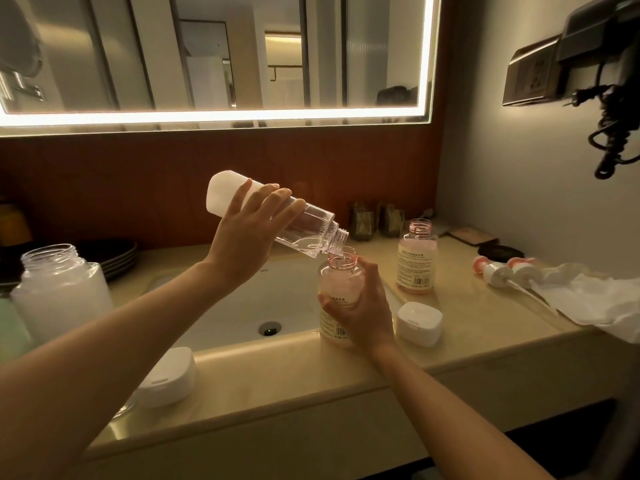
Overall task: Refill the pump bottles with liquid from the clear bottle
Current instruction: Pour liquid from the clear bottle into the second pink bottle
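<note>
Room: bathroom vanity under a lit mirror (214, 53), with a beige table (298, 375) around a white sink (242, 306).
Left hand: the left hand (246, 244) was wrapped around the clear bottle (277, 216), fingers curled over its body.
Clear bottle: tilted neck-down to the right, its open mouth just above the held pump bottle's mouth, liquid running out.
Right hand: the right hand (363, 306) gripped the near pump bottle (337, 296) around its middle, thumb on the left side.
Near pump bottle: pink, upright, uncapped, standing on the table at the sink's right edge.
Far pump bottle: a second pink bottle (415, 258) stood uncapped further right, apart from the first.
Pump heads: two pump heads (505, 270) lay on the right of the table, beside a crumpled plastic bag (595, 296).
Caps: one white cap (419, 323) lay just right of the held bottle; another white lid (166, 375) lay near left.
Left side: a wide frosted jar (59, 289) stood open.
</note>
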`<action>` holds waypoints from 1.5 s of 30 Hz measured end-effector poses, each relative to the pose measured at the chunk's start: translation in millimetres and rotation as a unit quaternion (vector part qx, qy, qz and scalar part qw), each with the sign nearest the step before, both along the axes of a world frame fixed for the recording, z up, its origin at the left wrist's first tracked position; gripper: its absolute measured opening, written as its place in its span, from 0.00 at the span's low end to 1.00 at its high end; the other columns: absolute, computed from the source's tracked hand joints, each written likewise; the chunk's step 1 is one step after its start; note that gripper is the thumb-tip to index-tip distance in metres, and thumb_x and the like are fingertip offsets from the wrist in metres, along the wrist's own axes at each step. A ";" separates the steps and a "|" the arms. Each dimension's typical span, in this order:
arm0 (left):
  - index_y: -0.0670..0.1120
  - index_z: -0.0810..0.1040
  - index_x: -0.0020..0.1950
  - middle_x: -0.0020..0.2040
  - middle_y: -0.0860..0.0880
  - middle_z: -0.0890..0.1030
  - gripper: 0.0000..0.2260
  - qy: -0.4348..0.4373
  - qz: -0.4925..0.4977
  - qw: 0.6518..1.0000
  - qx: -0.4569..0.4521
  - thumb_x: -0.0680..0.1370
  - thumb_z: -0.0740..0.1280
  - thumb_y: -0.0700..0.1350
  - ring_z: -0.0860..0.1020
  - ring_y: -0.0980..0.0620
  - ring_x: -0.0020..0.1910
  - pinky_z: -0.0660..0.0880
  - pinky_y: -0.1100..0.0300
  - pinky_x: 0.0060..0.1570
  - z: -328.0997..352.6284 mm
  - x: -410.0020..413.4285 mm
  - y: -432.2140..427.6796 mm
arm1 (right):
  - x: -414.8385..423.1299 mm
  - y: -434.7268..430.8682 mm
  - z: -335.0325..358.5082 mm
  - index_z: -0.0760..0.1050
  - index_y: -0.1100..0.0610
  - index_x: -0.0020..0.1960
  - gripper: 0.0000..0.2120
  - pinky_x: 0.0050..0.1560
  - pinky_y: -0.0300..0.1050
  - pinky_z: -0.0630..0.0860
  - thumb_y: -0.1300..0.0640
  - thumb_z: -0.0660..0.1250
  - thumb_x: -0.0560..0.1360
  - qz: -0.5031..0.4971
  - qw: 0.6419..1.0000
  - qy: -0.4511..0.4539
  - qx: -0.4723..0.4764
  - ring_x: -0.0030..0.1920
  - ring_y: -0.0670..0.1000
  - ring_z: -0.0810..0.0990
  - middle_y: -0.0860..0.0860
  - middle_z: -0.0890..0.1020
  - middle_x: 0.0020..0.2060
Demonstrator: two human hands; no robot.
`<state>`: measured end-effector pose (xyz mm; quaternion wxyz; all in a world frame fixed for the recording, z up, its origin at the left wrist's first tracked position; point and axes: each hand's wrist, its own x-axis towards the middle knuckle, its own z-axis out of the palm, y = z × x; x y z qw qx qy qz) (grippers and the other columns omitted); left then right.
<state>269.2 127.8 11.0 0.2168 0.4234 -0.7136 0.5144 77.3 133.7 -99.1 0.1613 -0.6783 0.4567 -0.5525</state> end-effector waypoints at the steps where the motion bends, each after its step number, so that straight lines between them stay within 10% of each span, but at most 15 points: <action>1: 0.46 0.68 0.63 0.60 0.41 0.77 0.32 -0.001 0.000 1.000 -0.001 0.63 0.75 0.34 0.75 0.39 0.59 0.60 0.40 0.65 0.4 -0.3 0.2 | -0.1 -0.2 -0.2 0.53 0.41 0.60 0.34 0.49 0.52 0.78 0.41 0.70 0.63 0.000 1.000 0.000 -0.001 0.61 0.55 0.71 0.53 0.70 0.63; 34: 0.47 0.66 0.65 0.61 0.40 0.77 0.35 -0.118 0.011 0.992 -0.050 0.62 0.78 0.42 0.74 0.38 0.61 0.56 0.36 0.65 25.6 -13.8 5.2 | -1.9 -0.9 -1.0 0.58 0.50 0.66 0.37 0.49 0.49 0.77 0.38 0.67 0.62 -0.004 1.000 0.009 -0.004 0.60 0.52 0.71 0.51 0.70 0.63; 45: 0.48 0.66 0.63 0.58 0.43 0.76 0.33 0.097 0.010 0.995 0.033 0.62 0.72 0.31 0.73 0.41 0.60 0.61 0.40 0.66 -9.5 -9.7 3.1 | -3.2 -3.6 8.0 0.57 0.50 0.66 0.36 0.52 0.48 0.77 0.45 0.73 0.66 0.011 1.000 0.018 0.012 0.59 0.53 0.73 0.52 0.72 0.62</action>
